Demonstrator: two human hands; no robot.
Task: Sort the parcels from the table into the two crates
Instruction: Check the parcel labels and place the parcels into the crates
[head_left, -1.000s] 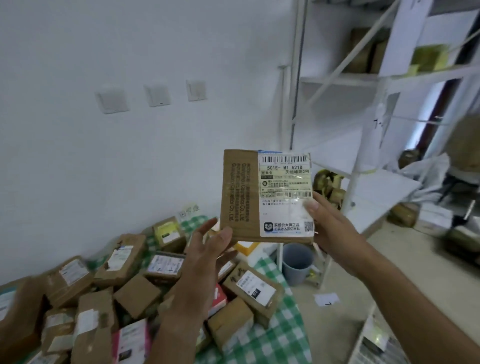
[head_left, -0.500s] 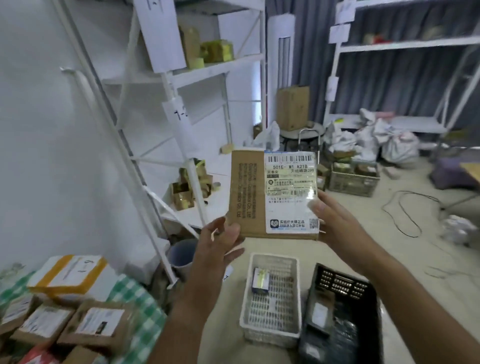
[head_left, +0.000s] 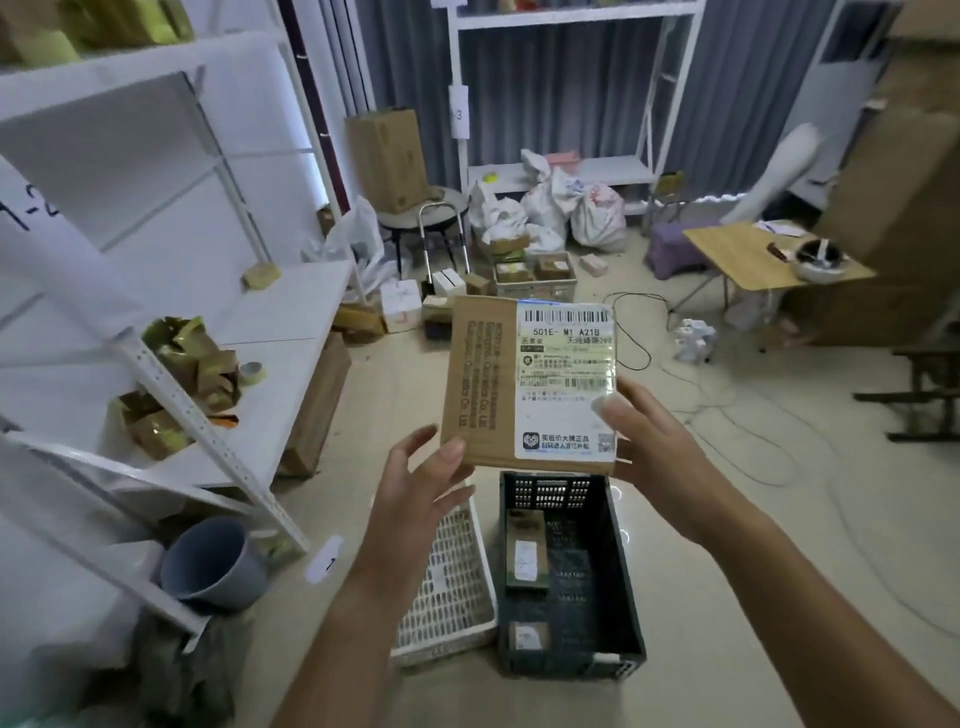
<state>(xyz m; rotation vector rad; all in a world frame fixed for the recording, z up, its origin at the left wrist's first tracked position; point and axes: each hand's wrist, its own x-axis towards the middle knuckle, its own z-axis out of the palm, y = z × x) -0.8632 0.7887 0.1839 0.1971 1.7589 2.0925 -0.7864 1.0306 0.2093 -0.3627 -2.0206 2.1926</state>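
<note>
Cardboard parcel (head_left: 530, 384) is held upright between both hands with its shipping label facing the wearer, probably so it can be read before choosing a crate. The right hand (head_left: 649, 447) grips its lower right edge; the left hand (head_left: 421, 483), fingers relaxed, steadies the lower left corner. Directly below the hands sit the white crate (head_left: 452, 582) and black crate (head_left: 571, 587).

Both hands raised: right hand (head_left: 657, 457) gripping, left hand (head_left: 421, 488) (fingers spread) touching

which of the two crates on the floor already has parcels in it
The black crate, right of the white crate: two small parcels lie inside it; the white one shows none.
</note>
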